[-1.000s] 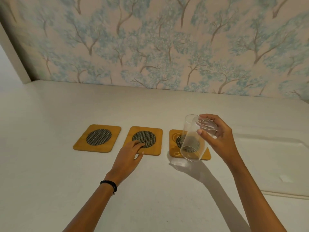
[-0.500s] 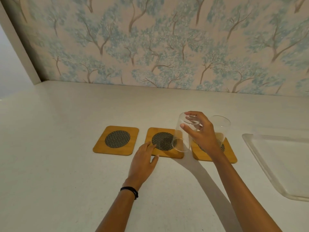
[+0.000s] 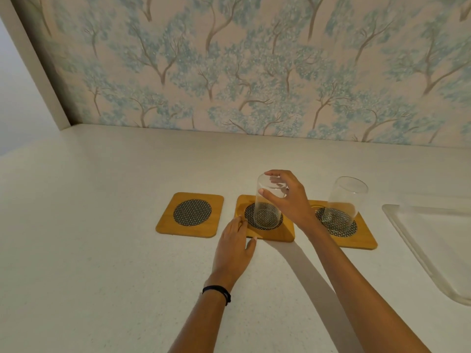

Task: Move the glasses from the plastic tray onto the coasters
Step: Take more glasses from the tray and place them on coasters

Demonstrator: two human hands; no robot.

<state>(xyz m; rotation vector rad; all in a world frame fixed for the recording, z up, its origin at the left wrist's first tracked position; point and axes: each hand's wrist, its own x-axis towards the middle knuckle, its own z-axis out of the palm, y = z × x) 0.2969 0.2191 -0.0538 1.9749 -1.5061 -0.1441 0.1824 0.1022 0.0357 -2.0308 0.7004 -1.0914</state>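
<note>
Three wooden coasters with dark mesh centres lie in a row on the white counter. The left coaster (image 3: 190, 215) is bare. On the middle coaster (image 3: 276, 234) a clear glass (image 3: 267, 207) stands upside down, and my right hand (image 3: 288, 197) grips its top. My left hand (image 3: 233, 247) lies flat on the counter, fingertips touching the middle coaster's near-left corner. A second clear glass (image 3: 342, 202) stands upside down on the right coaster (image 3: 362, 238), with no hand on it. The clear plastic tray (image 3: 402, 225) lies at the far right with nothing in the part I see.
A wall with blue tree-patterned wallpaper (image 3: 254, 72) runs along the back of the counter. A plain white wall edge (image 3: 33, 72) stands at the left.
My right hand carried the tilted glass leftward from the right coaster area and stood it upside down on the middle coaster. My left hand stayed at that coaster's corner. The camera view shifted left.
</note>
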